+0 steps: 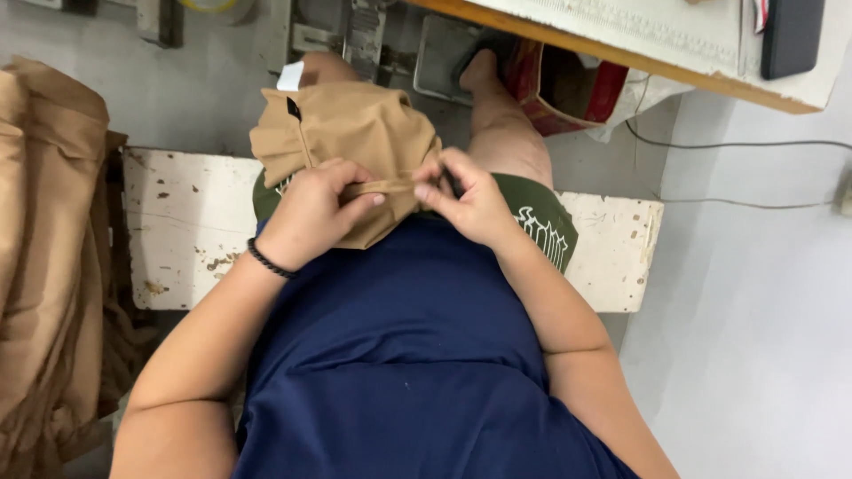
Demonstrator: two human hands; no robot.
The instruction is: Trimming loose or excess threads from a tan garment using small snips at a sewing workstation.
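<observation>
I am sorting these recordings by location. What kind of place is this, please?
Probably a small sewing workshop. Both hands, left hand and right hand, pinch a tan fabric piece on the lap; a heap of the same tan cloth lies at the left, and a foot rests on a pedal under a worktable.

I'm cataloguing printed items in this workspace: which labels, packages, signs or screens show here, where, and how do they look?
Label: small white rectangular tag at the upper left edge of the tan fabric piece on the lap.
Bag: red and white, open-topped, under the table edge at upper right.
Dark flat device: black rectangle on the table, top right; whether it is a screen is unclear.
</observation>
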